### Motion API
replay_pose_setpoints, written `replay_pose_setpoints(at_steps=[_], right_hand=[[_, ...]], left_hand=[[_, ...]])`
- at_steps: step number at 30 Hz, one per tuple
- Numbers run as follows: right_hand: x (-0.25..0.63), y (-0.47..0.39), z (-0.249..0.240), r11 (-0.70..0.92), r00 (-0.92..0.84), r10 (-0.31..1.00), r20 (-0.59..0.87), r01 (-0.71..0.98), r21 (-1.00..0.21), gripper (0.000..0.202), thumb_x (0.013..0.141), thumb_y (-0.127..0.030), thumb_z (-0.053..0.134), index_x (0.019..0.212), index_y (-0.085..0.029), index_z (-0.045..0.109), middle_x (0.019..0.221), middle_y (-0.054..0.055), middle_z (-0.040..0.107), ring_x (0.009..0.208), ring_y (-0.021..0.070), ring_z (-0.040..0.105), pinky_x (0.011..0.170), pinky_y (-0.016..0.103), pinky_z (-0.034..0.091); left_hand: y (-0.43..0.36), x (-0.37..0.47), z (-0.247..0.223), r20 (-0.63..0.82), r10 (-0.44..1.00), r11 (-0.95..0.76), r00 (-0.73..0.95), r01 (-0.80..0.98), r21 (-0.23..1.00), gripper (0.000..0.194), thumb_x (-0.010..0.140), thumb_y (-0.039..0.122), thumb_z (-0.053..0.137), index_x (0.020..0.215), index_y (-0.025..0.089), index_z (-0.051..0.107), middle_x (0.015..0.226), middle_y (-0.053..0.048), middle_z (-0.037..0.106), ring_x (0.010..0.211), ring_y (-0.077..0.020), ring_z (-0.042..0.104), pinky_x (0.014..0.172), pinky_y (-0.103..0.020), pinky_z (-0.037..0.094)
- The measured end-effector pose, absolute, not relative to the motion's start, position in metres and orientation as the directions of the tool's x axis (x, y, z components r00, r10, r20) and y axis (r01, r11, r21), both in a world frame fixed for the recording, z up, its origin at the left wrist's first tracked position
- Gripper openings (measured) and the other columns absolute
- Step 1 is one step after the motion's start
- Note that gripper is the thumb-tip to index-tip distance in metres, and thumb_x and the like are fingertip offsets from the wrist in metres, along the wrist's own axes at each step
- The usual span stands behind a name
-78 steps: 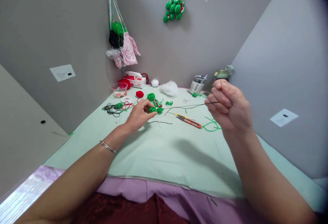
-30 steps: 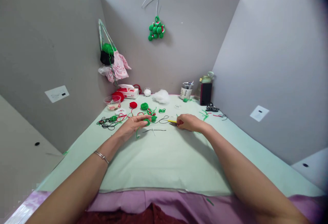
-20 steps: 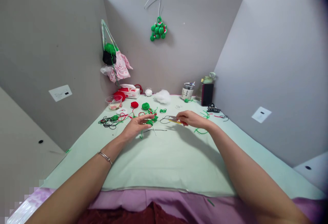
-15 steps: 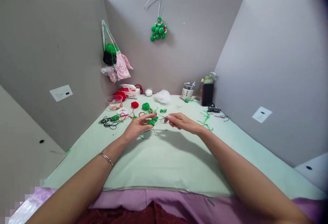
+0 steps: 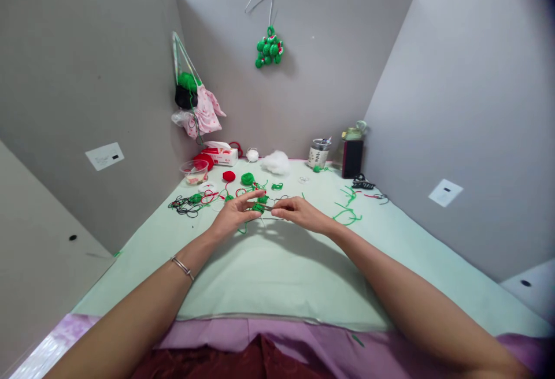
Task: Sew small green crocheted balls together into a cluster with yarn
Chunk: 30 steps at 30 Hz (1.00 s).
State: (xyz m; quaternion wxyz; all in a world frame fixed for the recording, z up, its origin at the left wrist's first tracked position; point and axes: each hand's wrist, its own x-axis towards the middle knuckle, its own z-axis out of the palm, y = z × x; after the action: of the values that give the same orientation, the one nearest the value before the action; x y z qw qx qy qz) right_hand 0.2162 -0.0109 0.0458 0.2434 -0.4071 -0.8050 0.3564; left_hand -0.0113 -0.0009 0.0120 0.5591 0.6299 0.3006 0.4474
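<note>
Head view: left hand (image 5: 230, 217) over the pale green tablecloth (image 5: 273, 286), thumb and fingers pinched on a small green knitted piece (image 5: 258, 207). Right hand (image 5: 300, 214) just beside it, fingers closed round scissors (image 5: 267, 208), handles mostly hidden in the grip; blades point left, at the knitted piece. Can't tell if the blades are apart or touch it. Knitted piece sits between the two hands, near mid-table. Bracelet (image 5: 182, 267) on left wrist.

Behind the hands: red yarn ball (image 5: 229, 176), green yarn ball (image 5: 247, 179), white stuffing (image 5: 276, 163). Left side: tangled black yarn (image 5: 186, 208), clear bowl (image 5: 195, 173), tissue box (image 5: 224, 157). Right side: green yarn scraps (image 5: 347, 215), can with pens (image 5: 318, 156), dark upright slab (image 5: 352, 160) before a bottle (image 5: 354, 133). Green bunch (image 5: 269, 51) hangs on back wall.
</note>
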Motion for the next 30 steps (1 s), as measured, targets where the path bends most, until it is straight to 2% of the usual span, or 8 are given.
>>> replay_pose_setpoints(at_steps=[8, 14, 21, 30], right_hand=[[0.216, -0.010, 0.045, 0.399, -0.542, 0.835, 0.090, 0.485, -0.778, 0.042, 0.089, -0.055, 0.054, 0.076, -0.015, 0.059, 0.067, -0.003, 0.040, 0.063, 0.0108, 0.031, 0.059, 0.026, 0.025], [0.213, -0.010, 0.042, 0.414, -0.561, 0.820, 0.117, 0.439, -0.797, 0.043, 0.089, -0.054, 0.054, 0.072, -0.016, 0.057, 0.065, -0.004, 0.036, 0.062, 0.0103, 0.029, 0.057, 0.026, 0.022], [0.213, -0.007, 0.035, 0.246, -0.555, 0.832, 0.004, 0.362, -0.899, 0.042, 0.086, -0.057, 0.058, 0.076, -0.016, 0.059, 0.059, -0.006, 0.034, 0.055, 0.0083, 0.026, 0.052, 0.025, 0.018], [0.221, -0.001, 0.036, 0.151, -0.587, 0.807, -0.068, 0.316, -0.936, 0.043, 0.085, -0.057, 0.061, 0.082, -0.014, 0.066, 0.058, -0.006, 0.037, 0.053, 0.0072, 0.025, 0.049, 0.024, 0.017]], left_hand=[[-0.002, -0.010, 0.012, 0.212, 0.881, -0.173, 0.424, -0.127, 0.977, 0.063, 0.067, 0.027, 0.083, 0.128, 0.023, 0.065, 0.145, -0.011, 0.055, 0.117, -0.0282, 0.061, 0.094, -0.037, 0.049], [-0.002, -0.008, 0.012, 0.200, 0.879, -0.156, 0.432, -0.137, 0.978, 0.064, 0.066, 0.025, 0.083, 0.127, 0.022, 0.066, 0.142, -0.012, 0.057, 0.114, -0.0286, 0.062, 0.090, -0.037, 0.050], [-0.003, -0.008, 0.012, 0.193, 0.874, -0.160, 0.445, -0.111, 0.981, 0.063, 0.065, 0.022, 0.082, 0.126, 0.023, 0.066, 0.143, -0.012, 0.055, 0.112, -0.0264, 0.062, 0.085, -0.035, 0.051], [-0.009, -0.006, 0.020, 0.154, 0.870, -0.161, 0.468, -0.027, 0.987, 0.065, 0.066, 0.023, 0.078, 0.130, 0.024, 0.064, 0.141, -0.011, 0.056, 0.102, -0.0211, 0.062, 0.078, -0.031, 0.050]])
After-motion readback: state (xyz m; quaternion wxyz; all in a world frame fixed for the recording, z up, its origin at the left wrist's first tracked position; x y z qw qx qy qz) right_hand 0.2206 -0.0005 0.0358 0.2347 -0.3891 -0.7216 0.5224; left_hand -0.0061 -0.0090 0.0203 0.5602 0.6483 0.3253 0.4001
